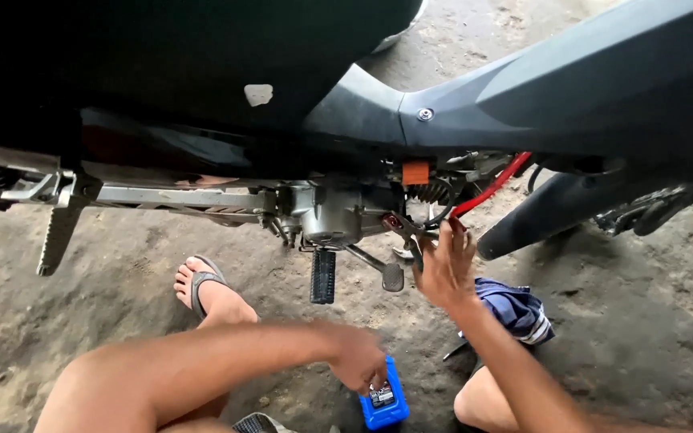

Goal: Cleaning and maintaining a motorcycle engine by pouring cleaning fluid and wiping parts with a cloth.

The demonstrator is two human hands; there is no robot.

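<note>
Above both hands, the frame is filled by a dark motorcycle (523, 88), its grey engine case (330, 216) seen just left of the right fingertips. Beside the right wrist, a blue striped cloth (516, 309) is laid on the dirt floor (643, 337). Beneath the clenched left hand (356, 358), a small blue bottle (385, 398) is grasped by its top, upright on the ground. Pliers (407, 232) are gripped by the raised right hand (445, 266), fingers closed around the handles, jaws set against the engine near a red cable (491, 188).
</note>
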